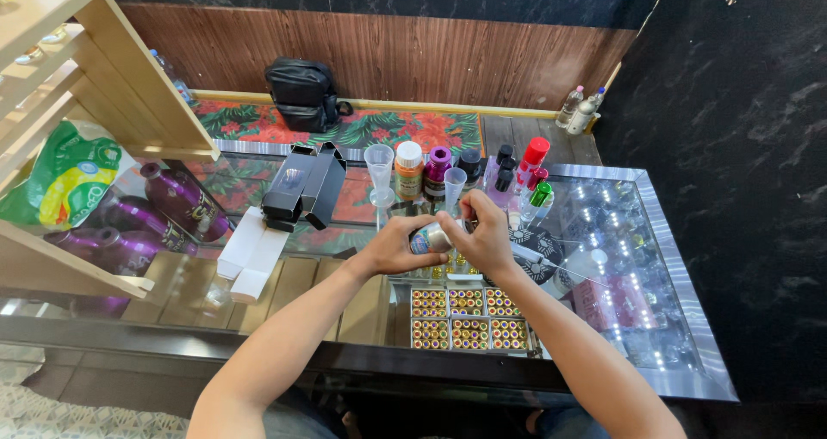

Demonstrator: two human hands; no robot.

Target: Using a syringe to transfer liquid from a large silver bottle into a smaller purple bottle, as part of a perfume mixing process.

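My left hand (392, 248) grips a small silvery bottle (428, 238) on its side above the glass counter (672, 310). My right hand (482, 232) is closed over the bottle's other end, its fingers pinched at the top. Both hands meet over the counter's middle. Just behind them stand a clear plastic funnel-shaped cup (379, 168), an orange bottle with a white cap (409, 170), a purple-capped bottle (438, 170) and a second clear cup (454, 185).
Two open black boxes (303, 185) and white boxes (250, 254) lie to the left. Several small bottles, one red-capped (534, 155), stand at the back. Trays of small vials (469, 318) show under the glass. A wooden shelf (103, 68) stands left; a black bag (301, 90) sits behind.
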